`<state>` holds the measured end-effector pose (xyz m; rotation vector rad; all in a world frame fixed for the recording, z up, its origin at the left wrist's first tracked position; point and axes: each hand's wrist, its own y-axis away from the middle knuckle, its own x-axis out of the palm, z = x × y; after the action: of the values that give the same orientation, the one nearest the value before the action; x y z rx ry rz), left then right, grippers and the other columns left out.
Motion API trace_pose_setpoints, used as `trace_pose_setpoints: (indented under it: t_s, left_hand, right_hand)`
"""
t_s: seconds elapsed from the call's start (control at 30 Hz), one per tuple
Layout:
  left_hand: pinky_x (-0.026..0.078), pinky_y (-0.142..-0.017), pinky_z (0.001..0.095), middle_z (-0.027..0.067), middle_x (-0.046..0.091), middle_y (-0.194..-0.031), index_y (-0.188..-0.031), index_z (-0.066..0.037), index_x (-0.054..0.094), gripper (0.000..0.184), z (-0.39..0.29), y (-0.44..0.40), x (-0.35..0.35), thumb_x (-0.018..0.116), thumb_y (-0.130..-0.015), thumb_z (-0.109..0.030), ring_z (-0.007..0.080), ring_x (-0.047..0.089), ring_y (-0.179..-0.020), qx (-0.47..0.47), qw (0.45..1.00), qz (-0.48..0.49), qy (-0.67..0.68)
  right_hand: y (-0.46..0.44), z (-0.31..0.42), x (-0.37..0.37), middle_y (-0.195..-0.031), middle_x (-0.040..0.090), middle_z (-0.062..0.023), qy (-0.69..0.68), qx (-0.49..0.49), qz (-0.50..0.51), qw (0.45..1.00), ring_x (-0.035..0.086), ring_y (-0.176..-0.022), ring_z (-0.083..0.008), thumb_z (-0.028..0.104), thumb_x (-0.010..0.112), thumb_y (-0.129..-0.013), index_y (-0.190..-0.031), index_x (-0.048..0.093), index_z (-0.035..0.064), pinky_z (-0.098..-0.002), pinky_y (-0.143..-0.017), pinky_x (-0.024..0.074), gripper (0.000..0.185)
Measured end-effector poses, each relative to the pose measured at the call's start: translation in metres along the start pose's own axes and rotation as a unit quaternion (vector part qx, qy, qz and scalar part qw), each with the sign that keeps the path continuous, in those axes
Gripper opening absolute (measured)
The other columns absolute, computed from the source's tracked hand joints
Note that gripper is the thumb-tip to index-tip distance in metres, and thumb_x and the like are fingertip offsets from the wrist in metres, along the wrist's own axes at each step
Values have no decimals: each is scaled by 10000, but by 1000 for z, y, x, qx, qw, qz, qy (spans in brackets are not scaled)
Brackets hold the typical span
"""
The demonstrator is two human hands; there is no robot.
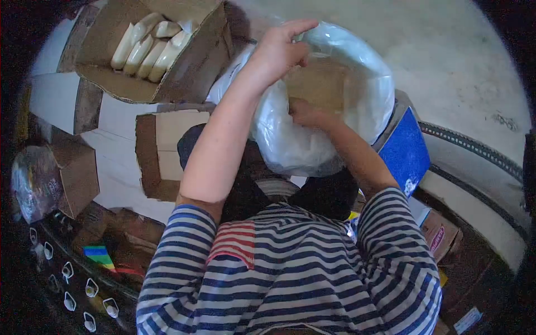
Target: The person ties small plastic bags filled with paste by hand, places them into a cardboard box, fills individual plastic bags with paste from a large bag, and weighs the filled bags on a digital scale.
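A clear plastic bag (pixel 304 146) lines a round container whose brown bottom (pixel 321 84) shows through the opening. My left hand (pixel 282 51) is at the upper left of the bag's rim, index finger stretched along the edge and thumb apart from it. Inside the opening, my right hand (pixel 308 114) has its fingers bent together on the plastic at the left inner wall. The fingertips of my right hand are partly hidden.
An open cardboard box (pixel 192 67) holding several pale, filled bags (pixel 146 53) stands at upper left. Flattened cardboard (pixel 120 167) lies left of my legs. A blue panel (pixel 406 151) is right of the container. A wrapped bundle (pixel 38 181) sits far left.
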<state>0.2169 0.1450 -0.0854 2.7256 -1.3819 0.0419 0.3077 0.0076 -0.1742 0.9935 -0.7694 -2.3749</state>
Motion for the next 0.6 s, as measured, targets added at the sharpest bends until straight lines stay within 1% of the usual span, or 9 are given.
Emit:
trace_pose_setpoints:
  t_s: [0.03,0.1,0.13,0.23,0.3,0.43,0.5,0.53,0.6]
  left_hand:
    - [473,-608,236,41,588,-892,-1204,-63,536,453,1,-1,1,491,-761,16,88,526,-618,22,1000,0,-9]
    - [473,-607,234,41,592,-876,-1205,-64,536,459,1,-1,4,488,-756,14,88,526,-615,47,999,4,-14]
    - [472,-607,233,38,594,-866,-1206,-63,535,464,-1,0,5,482,-750,8,85,525,-612,50,999,2,-21]
    - [474,-607,235,39,599,-896,-1209,-56,531,478,1,1,2,473,-738,-5,83,525,-608,32,999,13,-22]
    - [476,-607,237,44,602,-936,-1212,-51,527,486,4,3,2,470,-731,-12,83,526,-606,11,1000,22,-19]
    - [477,-606,236,64,605,-982,-1220,-39,515,500,-1,11,8,483,-722,-23,85,534,-610,34,999,32,-10]
    - [477,-606,233,74,606,-983,-1227,-37,507,509,-4,13,11,487,-719,-26,86,540,-616,29,998,45,-19]
    - [477,-606,231,78,610,-956,-1233,-38,500,515,-4,14,13,488,-718,-27,88,547,-619,37,998,44,-40]
    - [477,-605,229,83,613,-929,-1240,-38,493,522,-6,15,16,488,-718,-29,90,553,-621,47,996,41,-61]
  right_hand:
    - [9,-1,-4,-1089,564,-187,2,3,-6,1000,510,-1065,-313,206,556,-760,-1171,500,21,-393,-927,379,454]
    - [34,-14,-13,-1090,566,-175,78,45,-103,991,532,-1035,-265,204,581,-776,-1199,474,17,-372,-881,411,475]
    - [43,-28,-13,-1090,566,-175,81,50,-107,990,532,-1035,-265,204,581,-776,-1199,474,17,-372,-881,411,475]
    - [74,-49,-16,-1049,573,-161,-74,-56,-234,968,534,-987,-218,203,625,-768,-1221,450,15,-329,-843,421,520]
    - [121,-2,-47,-1037,573,-144,-43,102,-216,970,534,-953,-205,165,620,-782,-1218,447,14,-310,-821,421,492]
    - [166,17,-72,-1021,575,-151,-37,52,-300,952,536,-933,-201,153,605,-788,-1214,444,13,-306,-817,419,477]
    - [181,35,-87,-1030,588,-190,-17,22,-358,933,567,-941,-297,198,612,-751,-1186,455,43,-370,-818,432,488]
    - [184,40,-93,-1030,588,-190,-15,23,-361,932,567,-941,-297,198,612,-751,-1186,455,43,-370,-818,432,488]
    - [183,50,-107,-961,597,-203,82,29,-378,922,575,-897,-335,176,587,-757,-1149,481,42,-386,-791,438,427]
